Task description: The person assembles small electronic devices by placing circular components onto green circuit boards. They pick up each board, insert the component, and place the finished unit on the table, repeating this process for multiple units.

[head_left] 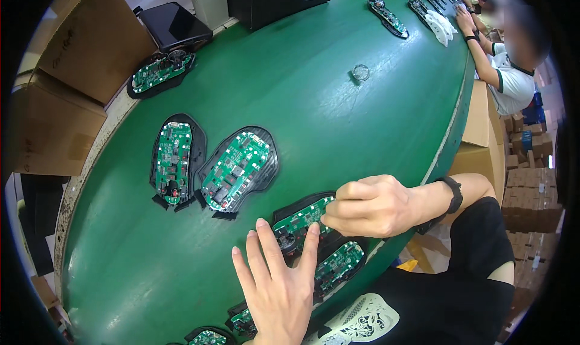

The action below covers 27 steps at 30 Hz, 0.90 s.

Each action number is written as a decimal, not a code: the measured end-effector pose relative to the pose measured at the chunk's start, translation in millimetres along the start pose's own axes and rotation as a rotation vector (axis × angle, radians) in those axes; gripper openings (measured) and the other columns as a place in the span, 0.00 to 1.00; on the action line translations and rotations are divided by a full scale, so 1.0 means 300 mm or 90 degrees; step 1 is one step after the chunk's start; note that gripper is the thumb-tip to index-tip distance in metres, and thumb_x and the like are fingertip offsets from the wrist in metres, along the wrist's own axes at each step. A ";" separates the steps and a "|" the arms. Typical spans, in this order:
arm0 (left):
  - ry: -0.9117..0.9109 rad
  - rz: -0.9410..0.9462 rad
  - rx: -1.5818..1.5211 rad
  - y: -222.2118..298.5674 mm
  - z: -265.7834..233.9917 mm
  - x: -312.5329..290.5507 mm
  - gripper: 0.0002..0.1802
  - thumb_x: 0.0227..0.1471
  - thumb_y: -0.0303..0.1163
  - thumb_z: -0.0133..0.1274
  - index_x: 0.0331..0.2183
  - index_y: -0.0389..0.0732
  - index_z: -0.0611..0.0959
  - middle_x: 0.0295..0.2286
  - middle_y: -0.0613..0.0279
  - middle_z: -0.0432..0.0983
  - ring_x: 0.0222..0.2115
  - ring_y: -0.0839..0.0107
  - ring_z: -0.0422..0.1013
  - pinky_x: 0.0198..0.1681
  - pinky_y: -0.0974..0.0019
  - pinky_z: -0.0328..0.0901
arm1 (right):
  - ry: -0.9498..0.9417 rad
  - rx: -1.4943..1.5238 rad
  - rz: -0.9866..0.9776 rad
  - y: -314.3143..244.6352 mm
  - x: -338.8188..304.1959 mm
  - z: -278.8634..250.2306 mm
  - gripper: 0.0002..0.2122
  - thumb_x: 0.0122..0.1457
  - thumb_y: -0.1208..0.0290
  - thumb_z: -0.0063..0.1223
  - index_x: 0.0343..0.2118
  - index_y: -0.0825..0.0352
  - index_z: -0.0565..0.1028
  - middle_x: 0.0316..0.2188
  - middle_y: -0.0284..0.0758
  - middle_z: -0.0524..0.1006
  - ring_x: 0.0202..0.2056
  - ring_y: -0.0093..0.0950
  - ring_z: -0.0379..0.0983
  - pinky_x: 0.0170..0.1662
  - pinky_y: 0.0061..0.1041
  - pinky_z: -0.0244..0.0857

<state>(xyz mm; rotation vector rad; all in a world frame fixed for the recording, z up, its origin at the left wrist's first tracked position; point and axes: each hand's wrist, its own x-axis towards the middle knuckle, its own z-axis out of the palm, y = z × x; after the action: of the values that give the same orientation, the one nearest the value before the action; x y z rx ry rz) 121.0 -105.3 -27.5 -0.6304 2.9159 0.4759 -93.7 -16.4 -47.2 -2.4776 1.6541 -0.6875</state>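
A green circuit board (300, 222) in a black plastic housing lies before me at the table's near edge. My left hand (281, 287) is spread out over its lower left end, index fingertip on the board and the other fingers stretched across the tabletop. At the board's upper right end, my right hand (371, 209) is closed in a pinch. Whatever sits between those fingertips is hidden behind them. Just below lies a second circuit board (339, 263) in a similar black housing, partly covered by my left hand.
Two more housed circuit boards (235, 170) lie on the green table (314, 134), left of centre. Another board (160, 72) rests by cardboard boxes (90, 49) at the far left. A small clear round object (360, 73) lies farther back. A co-worker (510, 73) sits at the far right.
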 end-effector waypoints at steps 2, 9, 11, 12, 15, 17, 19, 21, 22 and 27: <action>0.003 0.006 -0.014 -0.008 0.027 -0.003 0.27 0.55 0.30 0.45 0.55 0.62 0.76 0.55 0.34 0.63 0.54 0.44 0.64 0.54 0.39 0.62 | -0.032 -0.012 -0.020 -0.002 0.002 -0.008 0.10 0.41 0.73 0.58 0.28 0.68 0.76 0.28 0.29 0.69 0.35 0.24 0.69 0.22 0.19 0.66; 0.055 0.041 -0.087 -0.044 0.038 0.000 0.30 0.52 0.24 0.50 0.56 0.61 0.76 0.51 0.39 0.62 0.47 0.44 0.66 0.53 0.47 0.64 | -0.058 0.087 0.151 0.007 0.006 -0.063 0.11 0.51 0.67 0.61 0.37 0.65 0.78 0.32 0.29 0.73 0.35 0.27 0.69 0.22 0.24 0.65; 0.050 0.037 -0.110 -0.042 0.023 -0.003 0.32 0.51 0.22 0.52 0.57 0.58 0.75 0.51 0.41 0.61 0.47 0.44 0.65 0.52 0.52 0.65 | -0.088 0.120 0.236 -0.002 0.013 -0.070 0.14 0.51 0.66 0.65 0.40 0.65 0.79 0.34 0.30 0.75 0.34 0.29 0.70 0.27 0.25 0.67; 0.053 0.034 -0.132 -0.042 0.015 -0.004 0.33 0.50 0.21 0.53 0.58 0.55 0.74 0.51 0.41 0.61 0.47 0.44 0.65 0.51 0.53 0.66 | -0.099 0.134 0.283 -0.013 0.016 -0.073 0.15 0.51 0.65 0.66 0.41 0.65 0.80 0.35 0.31 0.76 0.33 0.30 0.71 0.29 0.26 0.67; 0.145 0.012 -0.244 -0.050 0.038 -0.014 0.38 0.46 0.18 0.58 0.59 0.46 0.70 0.51 0.41 0.61 0.46 0.46 0.68 0.45 0.57 0.70 | -0.092 0.262 0.336 -0.036 0.022 -0.057 0.15 0.51 0.66 0.69 0.40 0.66 0.80 0.35 0.32 0.78 0.32 0.31 0.72 0.34 0.28 0.68; 0.188 -0.014 -0.358 -0.058 0.035 -0.031 0.42 0.43 0.17 0.62 0.60 0.41 0.68 0.51 0.42 0.63 0.45 0.50 0.70 0.42 0.61 0.72 | -0.072 0.364 0.325 -0.048 0.043 -0.065 0.13 0.51 0.68 0.68 0.38 0.66 0.81 0.33 0.32 0.79 0.32 0.31 0.72 0.34 0.28 0.68; 0.179 -0.050 -0.501 -0.049 -0.021 -0.032 0.45 0.39 0.17 0.66 0.60 0.38 0.66 0.49 0.45 0.67 0.42 0.55 0.73 0.39 0.64 0.73 | 0.001 0.248 0.211 -0.078 0.062 -0.080 0.11 0.48 0.72 0.65 0.35 0.65 0.78 0.31 0.33 0.75 0.33 0.32 0.71 0.30 0.30 0.67; 0.203 -0.032 -0.489 -0.053 -0.033 -0.034 0.31 0.40 0.19 0.66 0.49 0.38 0.77 0.39 0.53 0.77 0.36 0.61 0.76 0.39 0.65 0.73 | 0.044 0.170 0.138 -0.109 0.066 -0.083 0.11 0.47 0.72 0.65 0.34 0.63 0.78 0.30 0.30 0.74 0.33 0.31 0.71 0.27 0.29 0.67; 0.219 0.011 -0.482 -0.071 -0.011 -0.038 0.27 0.40 0.19 0.66 0.46 0.38 0.79 0.37 0.55 0.79 0.35 0.61 0.76 0.38 0.64 0.72 | 0.055 0.175 0.130 -0.118 0.071 -0.085 0.11 0.46 0.72 0.66 0.34 0.63 0.78 0.30 0.30 0.74 0.33 0.31 0.71 0.27 0.29 0.67; 0.237 0.059 -0.497 -0.073 -0.029 -0.067 0.16 0.38 0.18 0.66 0.34 0.37 0.83 0.32 0.56 0.82 0.33 0.61 0.78 0.36 0.65 0.72 | 0.036 0.276 0.145 -0.152 0.096 -0.092 0.11 0.44 0.72 0.66 0.32 0.63 0.77 0.29 0.29 0.73 0.34 0.30 0.70 0.26 0.28 0.67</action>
<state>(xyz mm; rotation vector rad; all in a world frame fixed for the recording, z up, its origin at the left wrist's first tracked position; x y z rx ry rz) 148.0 -119.4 -21.9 -0.7142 3.0308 1.7154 -57.0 -18.7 0.9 -1.9569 1.5683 -0.9706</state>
